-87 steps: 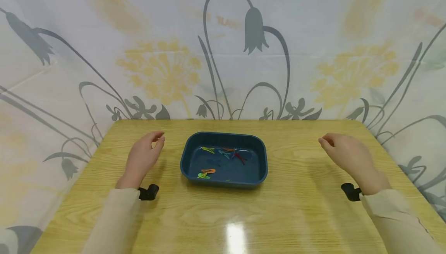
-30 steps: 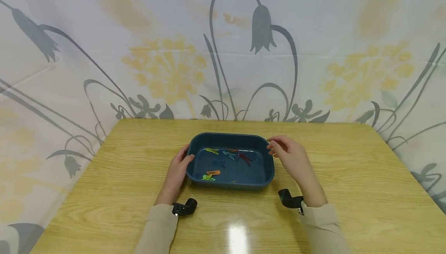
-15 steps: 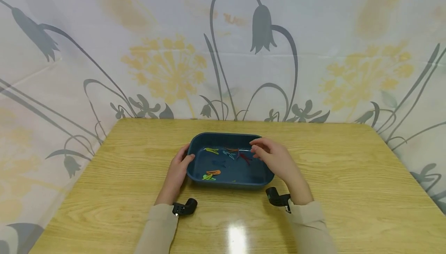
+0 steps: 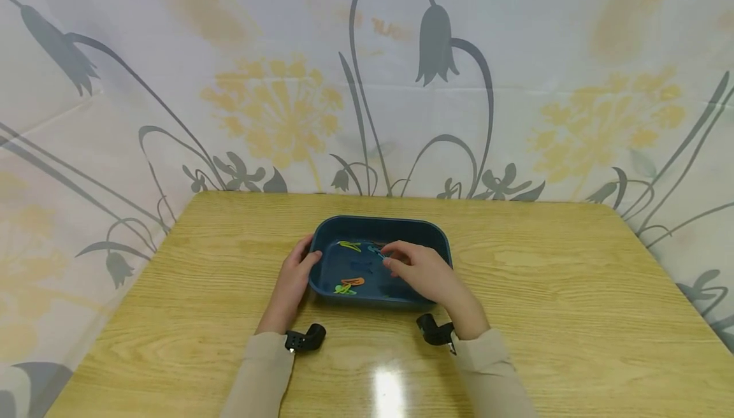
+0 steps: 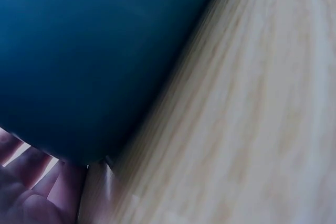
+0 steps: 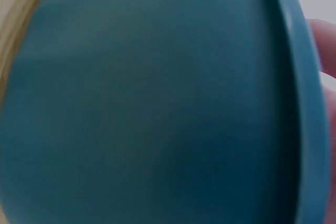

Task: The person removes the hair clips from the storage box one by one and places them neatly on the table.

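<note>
Nearest lay two pale sleeves, the left (image 4: pixel 258 367) and the right (image 4: pixel 496 373), each with a small black camera at the cuff. Just ahead, the left hand (image 4: pixel 294 278) gripped the left side of the blue tray (image 4: pixel 373 299), thumb on the rim and fingers against the outside wall. The tray sat on the wooden table (image 4: pixel 201 316); that hold looked well placed to stop it sliding, and light, even pressure would have served best.

The right hand (image 4: pixel 427 271) reached over the tray's right part, its thumb and forefinger bent close to the light blue clip (image 4: pixel 376 251). Whether they pinched it, I could not tell: the right wrist view was mostly filled by the tray's outer wall.

Inside, toward the near left corner, a green clip (image 4: pixel 346 289) lay against an orange clip (image 4: pixel 352 281). Farther in was a dark blue clip (image 4: pixel 361 267), hard to make out on the tray's floor, and beyond it a yellow-green clip (image 4: pixel 350 246). With pieces so thin and flat, the sound way seemed to be fingertips low, one clip pinched across its middle, then a straight lift clear of its neighbours.

Behind the table hung a flowered sheet (image 4: pixel 287 118).
</note>
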`<state>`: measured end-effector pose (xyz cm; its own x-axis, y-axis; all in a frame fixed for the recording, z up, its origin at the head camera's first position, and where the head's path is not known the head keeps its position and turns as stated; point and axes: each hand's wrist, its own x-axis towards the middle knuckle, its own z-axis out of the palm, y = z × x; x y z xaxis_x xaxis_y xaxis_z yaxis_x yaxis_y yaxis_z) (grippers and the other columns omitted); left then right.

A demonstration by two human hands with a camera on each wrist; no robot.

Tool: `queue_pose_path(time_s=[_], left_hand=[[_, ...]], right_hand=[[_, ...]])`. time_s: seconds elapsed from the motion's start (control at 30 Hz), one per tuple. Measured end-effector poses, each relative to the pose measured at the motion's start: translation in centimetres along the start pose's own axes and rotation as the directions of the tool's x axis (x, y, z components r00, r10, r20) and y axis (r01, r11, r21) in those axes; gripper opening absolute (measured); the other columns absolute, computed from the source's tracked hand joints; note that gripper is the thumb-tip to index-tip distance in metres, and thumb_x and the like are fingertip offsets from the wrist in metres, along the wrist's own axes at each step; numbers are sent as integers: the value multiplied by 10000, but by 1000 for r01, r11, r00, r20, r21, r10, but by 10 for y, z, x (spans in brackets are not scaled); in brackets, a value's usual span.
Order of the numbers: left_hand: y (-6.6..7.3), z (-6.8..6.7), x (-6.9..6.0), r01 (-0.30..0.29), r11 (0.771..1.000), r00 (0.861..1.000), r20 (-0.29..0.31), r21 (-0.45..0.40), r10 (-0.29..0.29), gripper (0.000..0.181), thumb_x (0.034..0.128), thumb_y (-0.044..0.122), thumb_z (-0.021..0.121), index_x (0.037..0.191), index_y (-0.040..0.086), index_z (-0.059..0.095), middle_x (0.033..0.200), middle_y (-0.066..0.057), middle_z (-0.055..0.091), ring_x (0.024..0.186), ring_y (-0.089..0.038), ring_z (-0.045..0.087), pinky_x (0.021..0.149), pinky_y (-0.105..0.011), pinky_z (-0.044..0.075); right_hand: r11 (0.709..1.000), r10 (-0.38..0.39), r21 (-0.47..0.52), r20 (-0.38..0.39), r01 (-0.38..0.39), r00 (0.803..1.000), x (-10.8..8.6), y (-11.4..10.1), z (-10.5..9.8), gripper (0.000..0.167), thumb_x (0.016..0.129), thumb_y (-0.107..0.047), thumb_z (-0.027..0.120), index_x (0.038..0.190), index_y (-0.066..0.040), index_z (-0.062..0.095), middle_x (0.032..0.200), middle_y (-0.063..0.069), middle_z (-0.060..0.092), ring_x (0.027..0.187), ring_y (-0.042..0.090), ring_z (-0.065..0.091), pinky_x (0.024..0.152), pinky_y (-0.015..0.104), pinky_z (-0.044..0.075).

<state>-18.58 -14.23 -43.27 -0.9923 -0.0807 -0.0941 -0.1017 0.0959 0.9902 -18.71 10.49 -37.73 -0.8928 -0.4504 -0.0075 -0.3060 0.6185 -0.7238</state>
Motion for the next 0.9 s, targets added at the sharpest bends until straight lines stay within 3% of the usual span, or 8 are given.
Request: queue_pose_path(time_s=[0.47, 0.73, 0.9], left_hand=[[-1, 1, 1, -27, 999, 999, -20, 30, 28, 423, 900, 245, 498, 1311, 176, 423, 1323, -24, 409, 1206, -182, 354, 1008, -390, 256], [1, 2, 0, -20, 1000, 1000, -14, 14, 20, 429, 903, 230, 499, 1320, 171, 418, 1334, -27, 401, 1207, -183, 355, 1005, -391, 264], [10, 1, -4, -2, 1000, 1000, 1, 1, 2, 432, 908, 204, 499, 1327, 149, 410, 1346, -49, 391, 1218, -200, 348, 1011, -399, 255]], right_hand=[[997, 0, -76, 214, 17, 977, 19, -4, 24, 295, 915, -244, 497, 1174, -125, 574, 847, -58, 603, 675, 80, 545, 680, 312, 438], [995, 10, -102, 278, 20, 960, 24, -4, 31, 211, 882, -236, 555, 1051, -150, 645, 957, -67, 609, 873, 114, 564, 750, 321, 445], [993, 4, -116, 313, 34, 950, 23, -2, 28, 203, 896, -264, 527, 996, -164, 673, 957, -64, 615, 870, 120, 567, 748, 327, 442]])
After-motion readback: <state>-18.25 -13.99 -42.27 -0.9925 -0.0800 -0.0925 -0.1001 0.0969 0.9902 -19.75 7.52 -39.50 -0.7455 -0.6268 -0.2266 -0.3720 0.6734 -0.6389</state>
